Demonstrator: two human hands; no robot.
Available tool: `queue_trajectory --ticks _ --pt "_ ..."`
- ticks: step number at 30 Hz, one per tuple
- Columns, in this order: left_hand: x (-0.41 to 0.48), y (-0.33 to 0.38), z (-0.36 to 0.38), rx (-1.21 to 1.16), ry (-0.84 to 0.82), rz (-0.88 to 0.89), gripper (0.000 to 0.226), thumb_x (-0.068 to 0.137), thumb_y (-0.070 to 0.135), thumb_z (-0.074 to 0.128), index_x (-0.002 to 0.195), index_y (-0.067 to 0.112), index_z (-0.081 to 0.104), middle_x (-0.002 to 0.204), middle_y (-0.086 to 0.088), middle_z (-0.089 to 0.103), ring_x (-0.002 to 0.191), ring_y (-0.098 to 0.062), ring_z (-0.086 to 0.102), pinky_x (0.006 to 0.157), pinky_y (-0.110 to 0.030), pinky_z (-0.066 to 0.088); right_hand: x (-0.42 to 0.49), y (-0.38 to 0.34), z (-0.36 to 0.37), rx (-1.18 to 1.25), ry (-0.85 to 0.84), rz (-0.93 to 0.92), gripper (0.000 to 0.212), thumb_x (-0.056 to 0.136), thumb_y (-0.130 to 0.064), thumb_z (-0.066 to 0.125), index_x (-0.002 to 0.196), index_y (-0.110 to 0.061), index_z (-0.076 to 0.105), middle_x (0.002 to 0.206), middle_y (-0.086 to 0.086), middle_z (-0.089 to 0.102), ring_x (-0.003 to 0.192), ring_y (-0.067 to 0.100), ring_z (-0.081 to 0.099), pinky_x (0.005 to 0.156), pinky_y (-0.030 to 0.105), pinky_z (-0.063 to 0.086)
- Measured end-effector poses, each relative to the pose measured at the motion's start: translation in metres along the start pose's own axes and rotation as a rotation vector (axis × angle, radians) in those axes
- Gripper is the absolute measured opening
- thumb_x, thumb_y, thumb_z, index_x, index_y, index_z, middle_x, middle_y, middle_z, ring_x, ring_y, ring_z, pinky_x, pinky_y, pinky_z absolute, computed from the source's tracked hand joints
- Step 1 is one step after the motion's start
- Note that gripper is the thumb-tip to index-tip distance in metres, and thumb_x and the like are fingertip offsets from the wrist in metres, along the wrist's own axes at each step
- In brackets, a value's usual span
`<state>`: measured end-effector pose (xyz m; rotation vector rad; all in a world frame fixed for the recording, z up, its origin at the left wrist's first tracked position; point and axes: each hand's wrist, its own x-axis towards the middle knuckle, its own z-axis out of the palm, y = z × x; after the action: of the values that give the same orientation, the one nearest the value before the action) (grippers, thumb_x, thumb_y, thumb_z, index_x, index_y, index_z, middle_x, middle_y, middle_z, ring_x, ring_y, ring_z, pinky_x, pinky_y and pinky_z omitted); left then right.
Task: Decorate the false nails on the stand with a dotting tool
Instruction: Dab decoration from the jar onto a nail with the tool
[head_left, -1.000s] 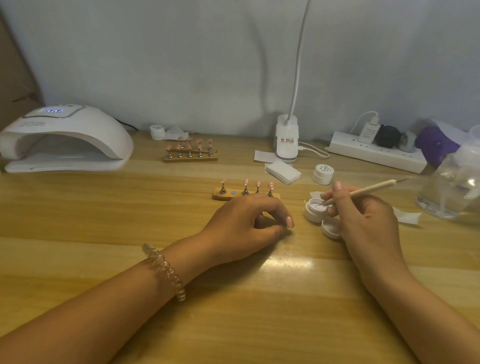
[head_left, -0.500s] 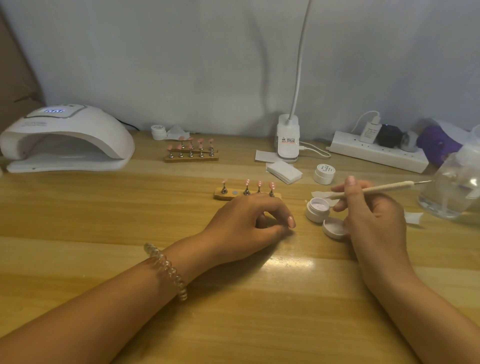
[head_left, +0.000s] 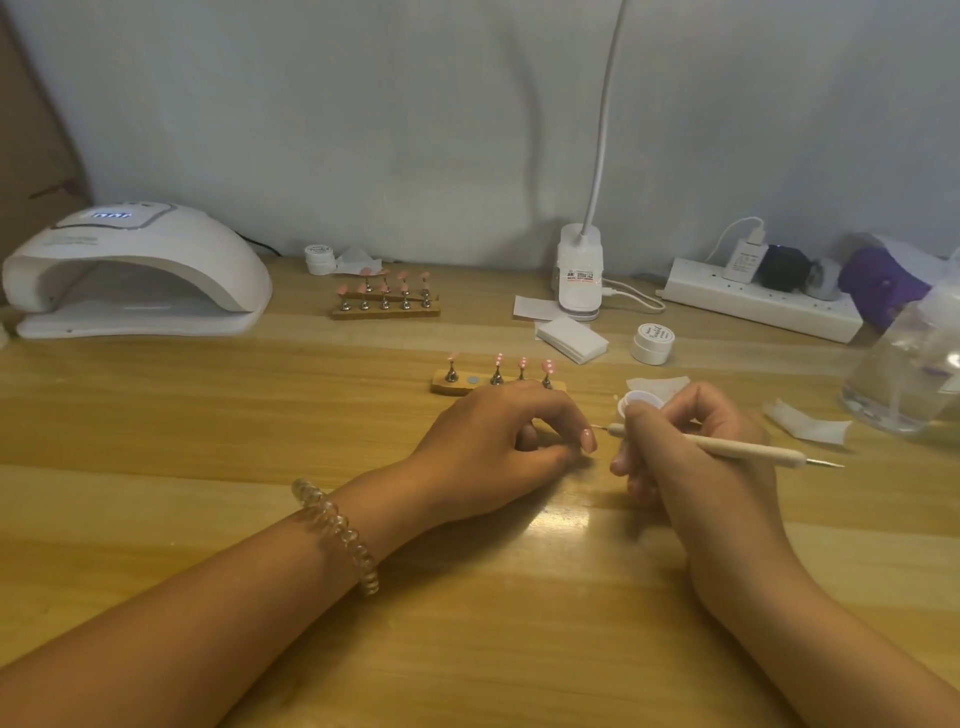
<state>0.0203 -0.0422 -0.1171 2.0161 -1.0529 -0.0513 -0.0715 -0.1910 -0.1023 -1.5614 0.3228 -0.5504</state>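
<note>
A small wooden stand (head_left: 441, 385) carries pink false nails (head_left: 548, 366) on metal pegs, three of them with white dots; one slot (head_left: 471, 380) is bare. Just in front of it my left hand (head_left: 498, 447) rests on the table, its fingers curled and its thumb and index finger pinched together on a small piece that they hide, apparently a false nail. My right hand (head_left: 691, 457) grips a wooden dotting tool (head_left: 743, 450) like a pen. The tool's left tip nearly touches my left index fingertip. An open white gel pot (head_left: 641, 400) sits behind my right hand.
A white nail lamp (head_left: 135, 270) is at the back left, with a second nail stand (head_left: 387, 299) and a small pot (head_left: 318, 258) beside it. A desk lamp (head_left: 581, 275), wipes (head_left: 571, 338), a closed pot (head_left: 653, 343), a power strip (head_left: 758, 301) and a clear bottle (head_left: 909, 374) stand to the right.
My right hand has come away from the gel pot and moved left and toward me, swinging the tool's tip to my left fingertips. My left hand has stayed put.
</note>
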Motion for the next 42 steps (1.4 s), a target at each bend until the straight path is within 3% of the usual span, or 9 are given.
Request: queue_trajectory --ticks 6,16,23,42 --pt "-0.0001 0.0002 -0.0001 0.001 0.004 -0.001 0.01 0.086 0.02 0.074 0.088 0.029 0.073 0.084 0.02 0.061 0.058 -0.007 0.05 0.065 -0.044 0.051 -0.0012 -0.0023 0.0006 -0.054 -0.015 0.023 0.018 0.08 -0.01 0.062 0.07 -0.007 0.048 0.052 0.012 0.065 0.039 0.007 0.054 0.038 0.018 0.042" --pt "0.0001 -0.0001 -0.0009 0.005 -0.006 0.01 0.011 0.085 0.023 0.071 0.087 0.033 0.072 0.086 0.018 0.063 0.06 -0.008 0.05 0.064 -0.043 0.05 -0.0007 -0.0038 0.002 -0.062 -0.024 0.021 0.017 0.079 -0.01 0.062 0.071 -0.005 0.047 0.052 0.013 0.065 0.04 0.007 0.054 0.039 0.018 0.043" --pt "0.0005 -0.001 -0.0003 0.009 -0.002 0.008 0.012 0.086 0.019 0.072 0.087 0.031 0.072 0.085 0.019 0.062 0.059 -0.007 0.05 0.063 -0.039 0.049 0.0004 -0.0018 0.0014 -0.082 -0.025 0.024 0.019 0.08 -0.011 0.062 0.069 -0.009 0.047 0.053 0.013 0.065 0.041 0.009 0.056 0.038 0.025 0.046" --pt "-0.0004 0.001 -0.0014 0.0 -0.005 -0.002 0.012 0.086 0.018 0.073 0.089 0.029 0.074 0.086 0.018 0.062 0.06 -0.008 0.05 0.065 -0.044 0.05 0.0004 0.0009 0.0 -0.068 -0.02 0.009 0.015 0.083 -0.009 0.062 0.074 -0.005 0.05 0.054 0.011 0.066 0.04 0.008 0.055 0.038 0.024 0.045"
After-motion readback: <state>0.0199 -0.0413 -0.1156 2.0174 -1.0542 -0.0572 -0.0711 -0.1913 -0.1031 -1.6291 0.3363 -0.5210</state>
